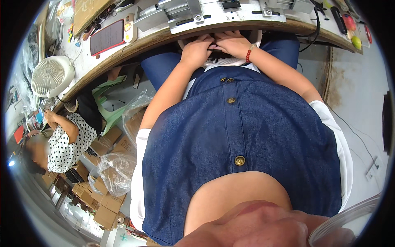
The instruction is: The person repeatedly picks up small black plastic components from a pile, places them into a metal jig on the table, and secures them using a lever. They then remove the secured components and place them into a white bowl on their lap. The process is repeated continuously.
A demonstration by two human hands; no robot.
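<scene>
Both our hands are down over a white basin (258,39), at the front edge of the surface (142,43). Basin sits between the thighs, partly tucked under that edge; probably parked there so the lap carries it and anything dropped falls back in.

Left hand (196,51): fingers loosely curled, tips pointing inward. Right hand (233,44): palm down, fingers bent toward the left, red bead bracelet (248,56) at the wrist. Fingertips meet or nearly meet over dark pieces (221,54) in the basin. Can't tell if either hand has a piece gripped; the fingers hide it. Hands so close together suggests small parts needing both sets of fingertips.

Metal fixture (181,16) stands on the surface straight ahead, on a slotted plate; looks placed for short reach from the basin. Phone (107,38) lies flat to the left, fan (52,76) beyond it near the edge, both clear of the middle. Forearms run straight in, likely for a steady low posture.
</scene>
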